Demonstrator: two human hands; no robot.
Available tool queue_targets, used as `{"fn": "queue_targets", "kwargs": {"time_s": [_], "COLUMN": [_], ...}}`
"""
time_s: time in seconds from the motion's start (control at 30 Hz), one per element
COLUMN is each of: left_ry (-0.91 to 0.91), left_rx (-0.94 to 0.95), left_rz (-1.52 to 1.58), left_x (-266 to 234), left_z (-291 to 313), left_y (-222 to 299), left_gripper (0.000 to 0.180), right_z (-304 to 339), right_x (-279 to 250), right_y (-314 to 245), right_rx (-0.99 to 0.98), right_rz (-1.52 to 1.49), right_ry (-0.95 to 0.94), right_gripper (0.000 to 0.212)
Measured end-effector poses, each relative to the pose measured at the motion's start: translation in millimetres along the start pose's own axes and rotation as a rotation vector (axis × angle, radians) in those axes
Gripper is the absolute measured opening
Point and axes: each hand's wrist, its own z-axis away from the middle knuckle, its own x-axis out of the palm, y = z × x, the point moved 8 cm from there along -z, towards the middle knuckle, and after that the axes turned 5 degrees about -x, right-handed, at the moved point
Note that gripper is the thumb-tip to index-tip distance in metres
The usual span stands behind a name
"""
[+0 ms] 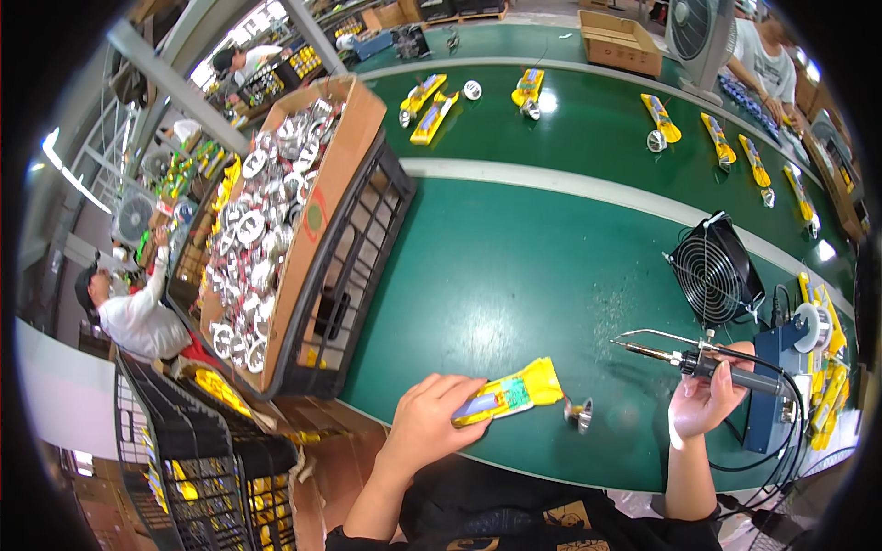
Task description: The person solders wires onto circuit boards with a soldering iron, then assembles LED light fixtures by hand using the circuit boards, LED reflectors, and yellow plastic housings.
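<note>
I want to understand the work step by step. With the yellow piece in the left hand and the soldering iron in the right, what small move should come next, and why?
Probably bring the soldering iron tip left and down toward the small metal part. The right hand holds the iron raised, its tip well clear of the table, while the left hand steadies the yellow piece beside that part.

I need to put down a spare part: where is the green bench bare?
Bare: the wide stretch of bench between the crate and the fan. Crowded: the right end by the soldering iron, and near the left hand.
</note>
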Motion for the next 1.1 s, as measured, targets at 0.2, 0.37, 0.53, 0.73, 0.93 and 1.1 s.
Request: {"fn": "queue_targets", "kwargs": {"time_s": [0.2, 0.37, 0.53, 0.73, 0.93, 1.1], "left_ry": [0.158, 0.268, 0.323, 0.727, 0.33, 0.14], "left_rx": [-0.032, -0.173, -0.254, -0.174, -0.643, -0.672], "left_rz": [-0.08, -0.114, -0.205, 0.02, -0.721, -0.732], "left_x": [9.8, 20.7, 34.0, -57.3, -101.1, -93.1], "left_z": [-135.0, -289.5, -386.0, -460.9, -502.4, -512.8], "left_y": [-26.6, -45.1, -72.2, -111.8, -274.9, -275.1], "left_gripper": [0.036, 0.042, 0.049, 0.035, 0.058, 0.044], "right_z": [-6.4, -2.8, 3.1, 9.9, 22.9, 1.6], "right_x": [-22.0, -34.2, -32.9, -66.0, -61.5, -48.3], "right_y": [2.6, 15.5, 34.9, 42.1, 54.3, 56.3], "right_rx": [0.015, -0.061, 0.043, -0.051, 0.312, 0.227], "right_rz": [0.089, 0.197, 0.371, 0.345, 0.549, 0.594], "right_ry": [0.118, 0.17, 0.072, -0.061, -0.034, -0.007], "right_gripper": [0.019, 0.02, 0.036, 0.022, 0.034, 0.033]}}
